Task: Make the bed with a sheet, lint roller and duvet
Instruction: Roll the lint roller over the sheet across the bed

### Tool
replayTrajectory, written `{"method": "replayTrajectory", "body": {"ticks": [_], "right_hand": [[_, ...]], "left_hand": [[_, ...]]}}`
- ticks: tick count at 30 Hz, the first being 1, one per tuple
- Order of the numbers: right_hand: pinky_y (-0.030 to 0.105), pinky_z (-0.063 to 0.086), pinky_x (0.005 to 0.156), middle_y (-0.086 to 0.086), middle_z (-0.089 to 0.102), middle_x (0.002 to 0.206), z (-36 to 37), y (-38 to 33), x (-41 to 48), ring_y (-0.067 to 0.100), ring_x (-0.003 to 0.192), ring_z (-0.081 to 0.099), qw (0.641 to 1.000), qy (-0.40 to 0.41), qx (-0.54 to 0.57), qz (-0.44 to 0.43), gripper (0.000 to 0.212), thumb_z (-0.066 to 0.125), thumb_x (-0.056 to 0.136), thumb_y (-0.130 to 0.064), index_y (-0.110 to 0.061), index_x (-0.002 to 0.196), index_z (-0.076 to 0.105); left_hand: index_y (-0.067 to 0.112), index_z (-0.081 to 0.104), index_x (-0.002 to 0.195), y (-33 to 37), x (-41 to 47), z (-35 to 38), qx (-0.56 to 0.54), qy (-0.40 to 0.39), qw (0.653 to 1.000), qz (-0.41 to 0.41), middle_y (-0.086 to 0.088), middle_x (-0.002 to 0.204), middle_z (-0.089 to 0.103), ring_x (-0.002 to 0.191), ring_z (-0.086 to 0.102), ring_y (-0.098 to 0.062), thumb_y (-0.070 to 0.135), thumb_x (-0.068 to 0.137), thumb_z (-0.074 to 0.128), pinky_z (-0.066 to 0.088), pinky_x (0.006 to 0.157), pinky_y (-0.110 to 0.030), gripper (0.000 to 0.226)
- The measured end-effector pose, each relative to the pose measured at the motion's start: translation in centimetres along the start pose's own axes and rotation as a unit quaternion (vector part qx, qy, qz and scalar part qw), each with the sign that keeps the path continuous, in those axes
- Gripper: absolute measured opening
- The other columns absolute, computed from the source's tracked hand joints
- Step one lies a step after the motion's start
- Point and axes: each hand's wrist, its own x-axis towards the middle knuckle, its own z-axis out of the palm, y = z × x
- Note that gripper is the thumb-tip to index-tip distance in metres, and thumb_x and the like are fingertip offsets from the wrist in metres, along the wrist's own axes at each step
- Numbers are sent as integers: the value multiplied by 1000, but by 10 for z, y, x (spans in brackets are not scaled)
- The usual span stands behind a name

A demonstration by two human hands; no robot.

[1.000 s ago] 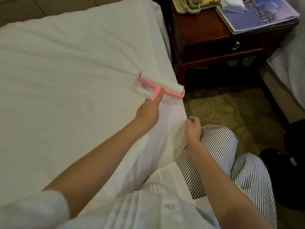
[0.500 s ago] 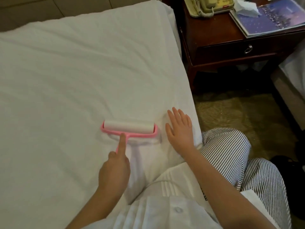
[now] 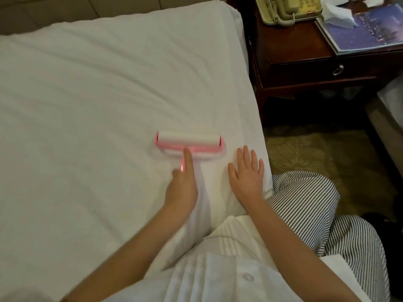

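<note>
Here, L hand (image 3: 182, 190) grips roller (image 3: 188, 139) by handle, drum crosswise just ahead; R hand (image 3: 247, 179) flat, fingers spread, on sheet (image 3: 87, 105) beside.

- The left hand (image 3: 182, 190) is covering most of the pink handle of the lint roller (image 3: 188, 139); the roller is showing blurred.
- The left and bottom edges are cutting off the sheet (image 3: 87, 101).
- The top edge is cutting the telephone (image 3: 287, 9) at the back edge of the nightstand (image 3: 292, 49).
- The right edge is clipping the book (image 3: 368, 35), its print being unreadable.
</note>
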Motion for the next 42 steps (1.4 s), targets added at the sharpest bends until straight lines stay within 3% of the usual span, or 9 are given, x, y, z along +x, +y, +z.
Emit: {"method": "replayTrajectory", "body": {"ticks": [4,6,8,13,20,23,30,36,42], "right_hand": [[32,-13,113,-2,-1,159,2,-9,1,16,146,-5,999,-19,-5,-41,90,-13,71,-53,-18,151,6],[32,-12,114,-2,0,159,2,-11,0,16,146,-5,998,-21,-8,-53,85,-10,75,-52,-19,151,7],[33,-12,114,-2,1,159,2,-9,-3,16,146,-5,998,-27,-10,-57,72,0,84,-47,-21,151,9],[35,-9,115,-3,2,159,-1,-2,-4,17,146,-5,999,-37,15,-24,51,27,101,-32,-25,151,14],[33,-4,115,-2,4,159,-1,-2,0,18,146,0,999,-36,35,-13,51,32,101,-28,-24,150,18],[35,0,115,1,9,159,1,-6,2,22,146,4,999,-19,36,-20,56,22,95,-36,-21,149,22],[36,4,116,1,10,159,-1,-3,0,22,146,5,999,-25,31,-25,51,24,100,-31,-21,149,21],[34,3,116,-1,9,159,-3,-4,-1,19,146,4,998,-24,47,-18,49,32,101,-24,-22,149,21],[34,5,114,0,14,158,-1,-4,1,21,145,8,998,-2,55,-19,48,34,100,-23,-20,148,26]], "left_hand": [[8,-19,142,-14,-52,13,44,34,997,50,-13,91,61,41,30,-12,-4,77,46,15,38,-18,92],[20,-20,145,-5,-17,-15,-4,-16,999,28,-18,108,56,76,59,-30,4,91,36,34,57,-28,80],[21,-9,149,7,30,-37,-36,-17,999,21,-25,120,51,104,56,-36,8,95,35,38,74,-35,71],[13,-3,150,47,119,-84,-61,-6,998,20,-24,138,41,121,48,-35,12,97,37,38,96,-38,67],[23,-19,146,2,-27,-26,-23,-93,995,-15,-16,106,48,87,58,-29,6,95,34,37,69,-32,76],[21,-22,145,-8,-67,-28,28,-145,989,-26,-8,91,37,61,40,-14,6,94,36,32,60,-24,79],[18,-9,150,26,51,-55,-66,-38,997,10,-25,126,47,108,53,-36,8,94,34,38,78,-34,71],[17,-9,149,46,106,-71,-94,-11,995,24,-25,128,46,110,53,-36,9,95,37,35,75,-34,72],[19,-21,146,7,-33,-31,-2,-102,995,-5,-17,110,49,87,56,-28,7,95,34,33,64,-29,76]]}}
